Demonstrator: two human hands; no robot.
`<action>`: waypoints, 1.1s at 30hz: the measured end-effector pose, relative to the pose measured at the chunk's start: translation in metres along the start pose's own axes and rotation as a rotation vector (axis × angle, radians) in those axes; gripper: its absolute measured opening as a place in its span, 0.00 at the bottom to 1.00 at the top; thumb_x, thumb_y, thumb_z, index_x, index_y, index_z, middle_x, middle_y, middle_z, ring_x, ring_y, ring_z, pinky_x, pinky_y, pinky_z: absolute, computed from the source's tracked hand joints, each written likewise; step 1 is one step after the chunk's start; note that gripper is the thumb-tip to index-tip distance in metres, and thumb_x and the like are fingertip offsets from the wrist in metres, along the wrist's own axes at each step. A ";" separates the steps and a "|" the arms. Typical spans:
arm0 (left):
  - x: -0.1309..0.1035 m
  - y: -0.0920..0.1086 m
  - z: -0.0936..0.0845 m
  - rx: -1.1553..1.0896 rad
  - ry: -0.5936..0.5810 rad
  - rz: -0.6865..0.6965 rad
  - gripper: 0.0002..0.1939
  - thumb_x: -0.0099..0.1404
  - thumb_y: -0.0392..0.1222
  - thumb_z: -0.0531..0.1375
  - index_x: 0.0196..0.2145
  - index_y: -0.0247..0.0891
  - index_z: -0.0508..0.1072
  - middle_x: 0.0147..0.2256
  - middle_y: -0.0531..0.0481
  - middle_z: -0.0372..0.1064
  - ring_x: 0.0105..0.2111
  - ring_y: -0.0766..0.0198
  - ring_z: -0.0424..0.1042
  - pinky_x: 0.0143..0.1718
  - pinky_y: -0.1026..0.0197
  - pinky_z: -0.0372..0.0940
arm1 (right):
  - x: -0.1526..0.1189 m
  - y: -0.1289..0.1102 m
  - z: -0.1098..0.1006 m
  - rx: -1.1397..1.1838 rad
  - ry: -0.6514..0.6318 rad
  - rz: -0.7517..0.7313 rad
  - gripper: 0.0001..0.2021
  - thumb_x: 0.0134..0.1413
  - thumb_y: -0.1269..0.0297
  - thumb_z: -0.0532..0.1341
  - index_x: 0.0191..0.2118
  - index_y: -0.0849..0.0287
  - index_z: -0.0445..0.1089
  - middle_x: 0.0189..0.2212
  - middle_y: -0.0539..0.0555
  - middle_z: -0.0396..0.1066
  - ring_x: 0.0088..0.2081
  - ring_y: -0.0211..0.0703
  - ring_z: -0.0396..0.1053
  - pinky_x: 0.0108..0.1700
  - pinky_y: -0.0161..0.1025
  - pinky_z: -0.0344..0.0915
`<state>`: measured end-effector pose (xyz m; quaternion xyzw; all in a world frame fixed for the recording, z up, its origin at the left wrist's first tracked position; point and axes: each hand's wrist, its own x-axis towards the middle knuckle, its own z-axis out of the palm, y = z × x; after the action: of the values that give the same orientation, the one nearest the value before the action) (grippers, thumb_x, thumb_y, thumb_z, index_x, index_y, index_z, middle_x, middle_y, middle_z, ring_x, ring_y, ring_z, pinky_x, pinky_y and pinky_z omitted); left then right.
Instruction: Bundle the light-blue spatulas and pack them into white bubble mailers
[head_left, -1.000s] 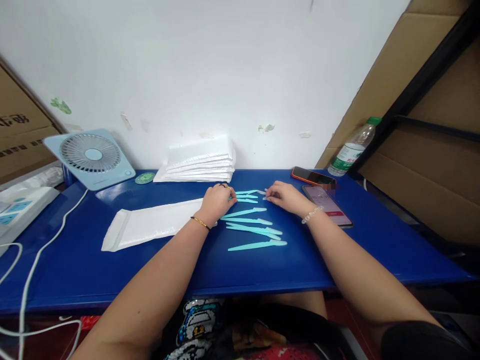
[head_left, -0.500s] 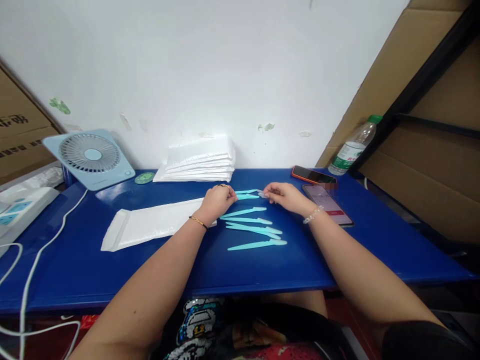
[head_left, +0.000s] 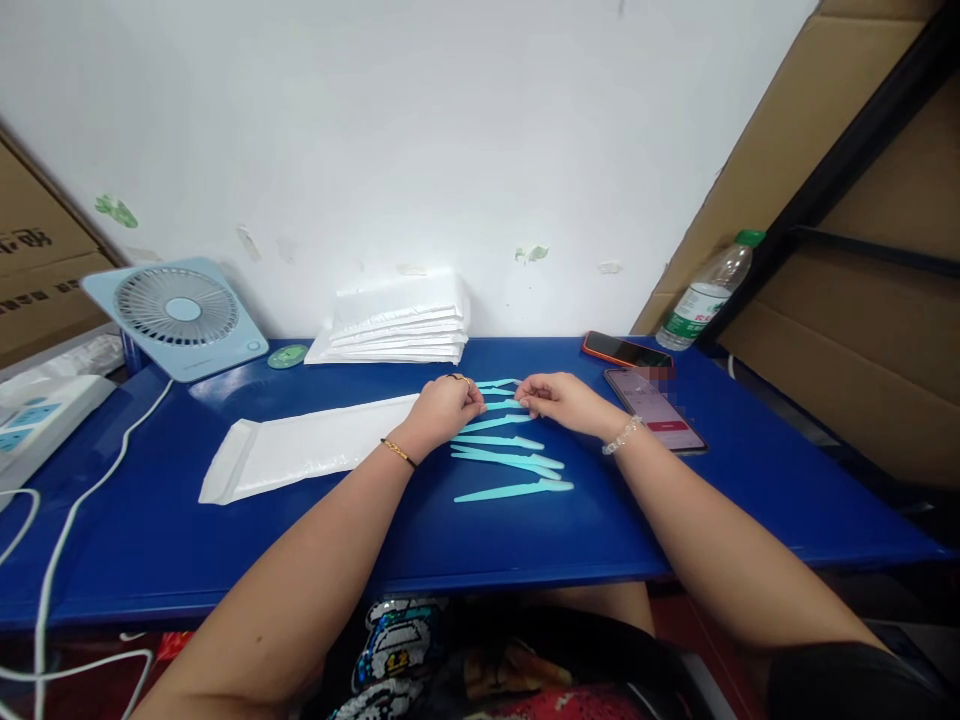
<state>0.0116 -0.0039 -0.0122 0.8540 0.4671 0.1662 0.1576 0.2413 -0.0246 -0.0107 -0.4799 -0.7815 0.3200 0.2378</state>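
Observation:
A turquoise eyebrow razor (head_left: 501, 405) lies level between my two hands. My left hand (head_left: 448, 407) pinches its handle end. The fingertips of my right hand (head_left: 555, 398) close on its head end, and they cover the tip. Just behind it is another turquoise razor (head_left: 496, 384), partly covered by my hands. Several more razors (head_left: 517, 489) lie in a loose row on the table towards me, handles to the left and pale heads to the right. To the left of my left hand lies a flat white padded envelope (head_left: 307, 450), its right end partly behind that hand.
The blue table (head_left: 600, 520) runs to a white wall. A stack of white padded envelopes (head_left: 397, 325) stands at the back. On the left are a light blue fan (head_left: 180, 310), a green disc (head_left: 287, 356) and a power strip (head_left: 34, 430). Two phones (head_left: 660, 415) and a bottle (head_left: 697, 305) are right.
Both hands have come slightly towards me and closer together. The razor between them has moved nearer the row. The clear piece seen in the right fingertips earlier is now hidden.

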 end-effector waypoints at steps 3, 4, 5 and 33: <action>-0.002 0.003 -0.002 0.013 -0.070 0.016 0.10 0.59 0.47 0.58 0.28 0.40 0.73 0.30 0.52 0.73 0.29 0.64 0.69 0.30 0.64 0.59 | -0.002 0.004 -0.005 -0.068 -0.046 -0.008 0.09 0.55 0.62 0.57 0.36 0.59 0.71 0.26 0.50 0.71 0.27 0.37 0.68 0.33 0.34 0.63; -0.002 0.003 -0.003 0.032 -0.057 0.011 0.10 0.60 0.48 0.57 0.29 0.40 0.74 0.31 0.52 0.73 0.30 0.64 0.69 0.31 0.64 0.60 | -0.002 0.007 -0.007 -0.125 0.000 -0.015 0.08 0.54 0.62 0.58 0.35 0.59 0.72 0.27 0.51 0.71 0.27 0.37 0.68 0.33 0.34 0.63; -0.001 0.002 -0.003 0.065 -0.021 0.003 0.11 0.61 0.49 0.57 0.31 0.40 0.74 0.33 0.51 0.73 0.32 0.62 0.70 0.33 0.63 0.60 | 0.000 0.011 -0.008 -0.196 0.077 -0.020 0.08 0.54 0.63 0.58 0.34 0.59 0.72 0.28 0.51 0.71 0.28 0.38 0.67 0.33 0.35 0.62; 0.008 -0.015 -0.002 0.130 0.103 -0.074 0.07 0.60 0.45 0.58 0.31 0.40 0.73 0.34 0.49 0.73 0.38 0.58 0.68 0.37 0.59 0.60 | 0.009 0.012 -0.008 -0.189 0.173 0.062 0.10 0.51 0.58 0.60 0.31 0.59 0.71 0.27 0.51 0.71 0.27 0.37 0.64 0.31 0.34 0.59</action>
<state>0.0038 0.0110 -0.0158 0.8349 0.5157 0.1732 0.0839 0.2504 -0.0100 -0.0134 -0.5498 -0.7697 0.2094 0.2480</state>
